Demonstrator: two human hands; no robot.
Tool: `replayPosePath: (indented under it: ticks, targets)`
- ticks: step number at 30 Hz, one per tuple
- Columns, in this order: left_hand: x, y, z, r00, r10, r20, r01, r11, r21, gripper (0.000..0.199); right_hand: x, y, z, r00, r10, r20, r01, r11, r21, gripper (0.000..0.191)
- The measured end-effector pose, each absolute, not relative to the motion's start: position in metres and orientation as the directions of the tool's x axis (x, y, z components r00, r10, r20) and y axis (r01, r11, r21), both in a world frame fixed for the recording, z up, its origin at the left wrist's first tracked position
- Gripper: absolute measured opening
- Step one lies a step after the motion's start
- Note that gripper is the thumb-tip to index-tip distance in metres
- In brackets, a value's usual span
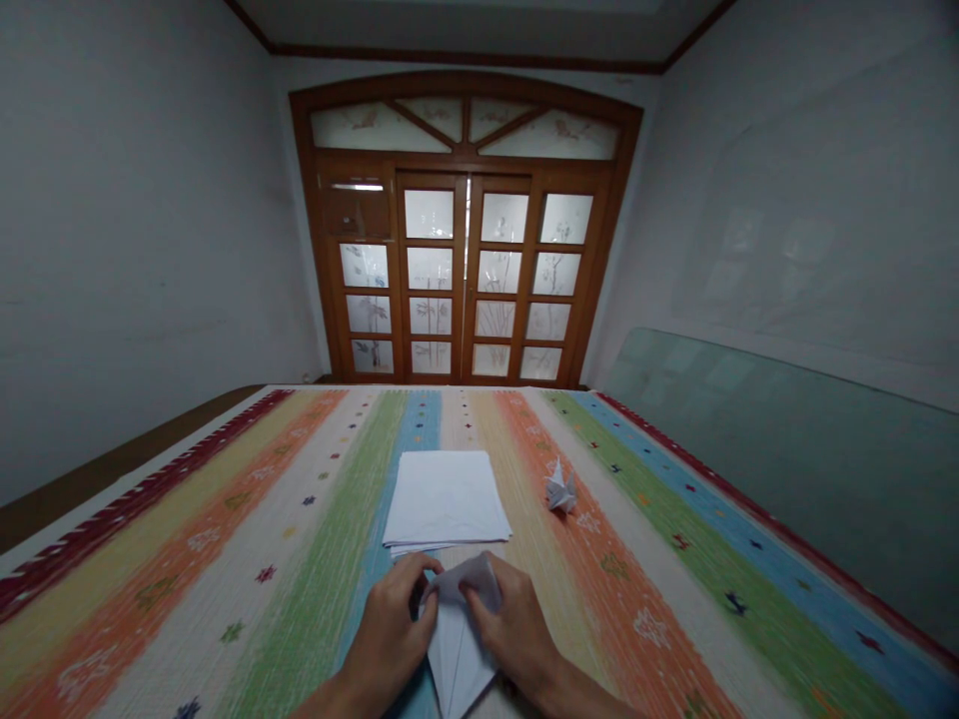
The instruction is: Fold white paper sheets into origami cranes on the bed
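Folded white paper (456,649), middle partly hidden behind left hand (390,624) and right hand (513,639), its lower tip cut off by bottom frame edge, forearms (334,696) likewise cut off there, sheet count of paper stack (446,497) beyond hands too small to tell, creases of origami figure (560,491) right of stack too small to tell

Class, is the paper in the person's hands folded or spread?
Folded: the paper, held by the left hand and the right hand, shows creased layers narrowing to a point.

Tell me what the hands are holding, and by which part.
The left hand and right hand hold a folded white origami paper by its upper folded flaps, one on each side.
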State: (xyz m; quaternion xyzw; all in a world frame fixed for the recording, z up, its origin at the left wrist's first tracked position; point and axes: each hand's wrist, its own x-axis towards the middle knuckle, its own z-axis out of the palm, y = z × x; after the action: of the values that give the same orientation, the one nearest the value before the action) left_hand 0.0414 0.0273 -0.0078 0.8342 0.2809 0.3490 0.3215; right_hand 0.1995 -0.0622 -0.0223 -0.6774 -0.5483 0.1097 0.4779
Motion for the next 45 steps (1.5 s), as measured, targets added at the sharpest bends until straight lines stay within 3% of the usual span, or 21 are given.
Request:
replayPosePath:
  ticks: [7,16,27,33,40,45]
  targets:
    - [0.04,0.024,-0.009,0.623,0.67,0.404,0.175,-0.622,0.763,0.02,0.2,-0.062,-0.02,0.362,0.856,0.369,0.591,0.095,-0.801,0.011]
    - [0.038,0.036,-0.007,0.674,0.708,0.21,0.06,-0.336,0.94,0.023,0.205,-0.063,-0.021,0.3,0.9,0.317,0.617,0.07,-0.784,0.019]
    - [0.046,0.047,-0.015,0.746,0.659,0.094,-0.072,-0.06,0.996,0.026,0.209,-0.061,-0.022,0.239,0.917,0.32,0.526,0.155,-0.836,0.027]
    - [0.047,0.042,-0.017,0.737,0.673,0.066,0.051,-0.152,0.987,0.017,0.21,-0.06,-0.018,0.162,0.927,0.339,0.437,0.24,-0.867,0.023]
    - [0.043,0.033,0.0,0.742,0.659,0.125,0.17,-0.365,0.915,0.016,0.211,-0.062,-0.019,0.15,0.932,0.329,0.423,0.24,-0.874,0.026]
    - [0.043,0.032,0.001,0.769,0.62,0.157,0.203,-0.47,0.859,0.014,0.211,-0.059,-0.023,0.218,0.931,0.294,0.424,0.181,-0.888,0.016]
